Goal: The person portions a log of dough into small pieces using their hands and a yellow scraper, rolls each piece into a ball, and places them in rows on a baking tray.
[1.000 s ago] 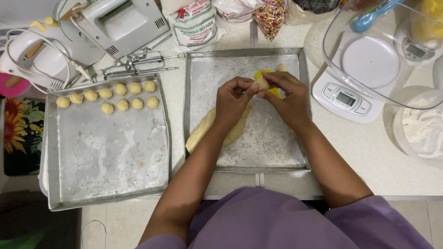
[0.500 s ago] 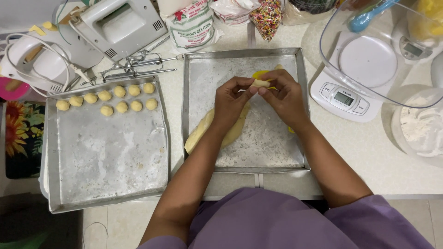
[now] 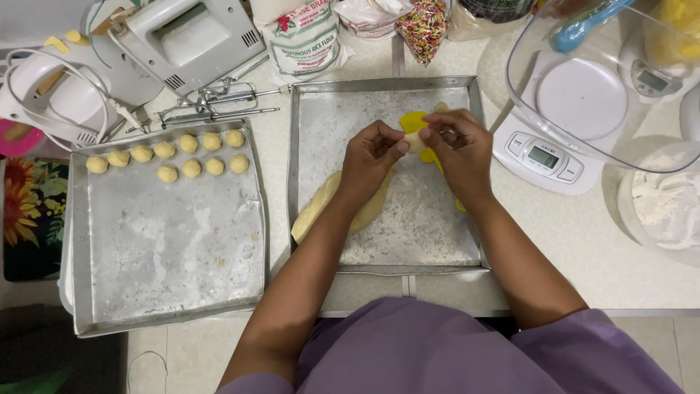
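both hands pinching dough bit (image 3: 414, 140) | left hand (image 3: 372, 157) + right hand (image 3: 459, 146) meet over tray (image 3: 321, 117) | dough slab (image 3: 321, 208) lies down-left, nearer left

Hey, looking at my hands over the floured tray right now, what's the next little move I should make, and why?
Probably roll the small dough piece round between both hands. The left hand and right hand pinch it above the floured tray, and it looks unshaped, unlike the smooth balls lined up on the other tray.
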